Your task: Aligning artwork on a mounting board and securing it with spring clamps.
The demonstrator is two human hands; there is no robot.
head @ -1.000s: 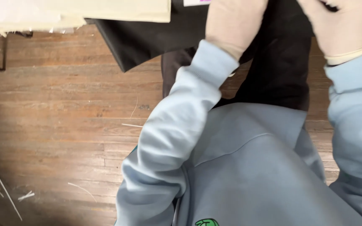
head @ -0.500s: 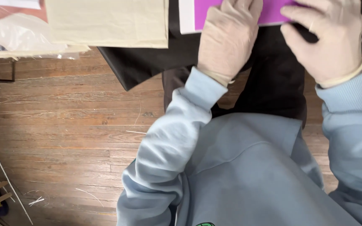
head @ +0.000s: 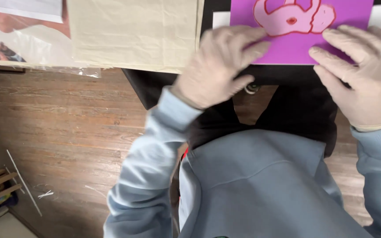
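Soft, even daylight fills the view, brightest on the purple sheet [head: 296, 44] and cream paper [head: 135, 33]. The left hand [head: 219, 66] is smeared by motion blur. The wooden floor [head: 62, 132] below it darkens leftward, and clear plastic [head: 27, 48] shows faint glare.

left hand [head: 219, 66] flat on purple sheet [head: 287, 46] | right hand [head: 364, 75] on its edge

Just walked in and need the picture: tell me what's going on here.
A person in a blue sweatshirt and pale gloves bends over a table edge. The left hand and right hand both rest flat on a purple sheet bearing a pink shape outlined in red. The sheet lies on white paper. A cream sheet lies to the left, above a wooden floor.
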